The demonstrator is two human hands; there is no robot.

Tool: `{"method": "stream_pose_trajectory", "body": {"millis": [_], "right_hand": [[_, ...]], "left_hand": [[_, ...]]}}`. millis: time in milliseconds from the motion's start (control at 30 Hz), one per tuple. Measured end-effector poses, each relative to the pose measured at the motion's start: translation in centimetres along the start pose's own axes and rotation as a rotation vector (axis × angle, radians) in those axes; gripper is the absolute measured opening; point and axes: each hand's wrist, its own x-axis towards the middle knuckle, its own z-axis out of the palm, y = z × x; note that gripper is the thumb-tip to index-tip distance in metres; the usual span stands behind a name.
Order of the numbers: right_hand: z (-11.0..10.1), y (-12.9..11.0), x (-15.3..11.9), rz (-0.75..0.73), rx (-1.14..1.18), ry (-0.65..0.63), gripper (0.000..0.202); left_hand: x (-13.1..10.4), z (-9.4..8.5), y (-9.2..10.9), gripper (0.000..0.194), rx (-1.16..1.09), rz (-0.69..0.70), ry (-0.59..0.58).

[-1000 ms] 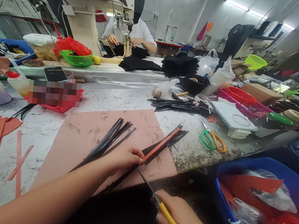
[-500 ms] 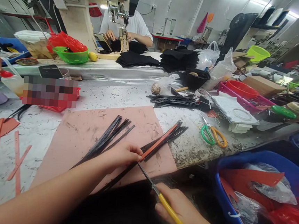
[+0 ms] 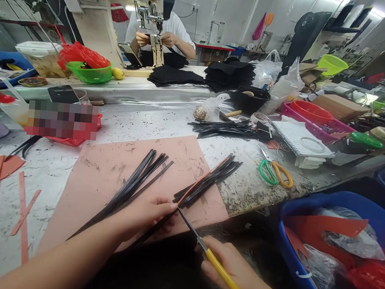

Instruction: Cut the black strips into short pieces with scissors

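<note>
My left hand pinches the near end of a thin orange strip, together with a black strip that trails below the hand. The orange strip stands on edge along a bundle of black strips. In my right hand is a pair of scissors with a yellow handle, its tips right by the left fingertips at the strip's end. Left of that lies a second bundle of black strips, partly under my left forearm. Both bundles rest on a pink sheet.
Scissors with green and orange handles lie right of the sheet. A blue bin stands at the lower right. Orange pieces lie at left. Across the table, a person works at a sewing machine.
The orange strip has turned from flat to on edge. My left hand has shifted slightly left and down, while my right hand with the scissors has stayed nearly still. The co-worker's hands have risen.
</note>
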Motion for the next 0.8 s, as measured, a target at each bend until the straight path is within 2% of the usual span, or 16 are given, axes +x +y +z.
{"method": "stream_pose_trajectory", "body": {"millis": [167, 400, 667, 800], "right_hand": [[0.1, -0.2, 0.2, 0.003, -0.01, 0.003, 0.04], [0.5, -0.3, 0.3, 0.012, -0.004, 0.005, 0.043], [1.9, 0.6, -0.4, 0.066, 0.005, 0.103, 0.048], [0.9, 0.2, -0.7, 0.041, -0.008, 0.067, 0.04]], "left_hand": [[-0.2, 0.4, -1.4, 0.036, 0.078, 0.068, 0.054], [-0.7, 1.1, -1.3, 0.039, 0.111, 0.041, 0.079], [0.0, 1.5, -2.5, 0.04, 0.141, 0.093, 0.129], [-0.8, 1.3, -2.9, 0.04, 0.223, 0.151, 0.154]]}}
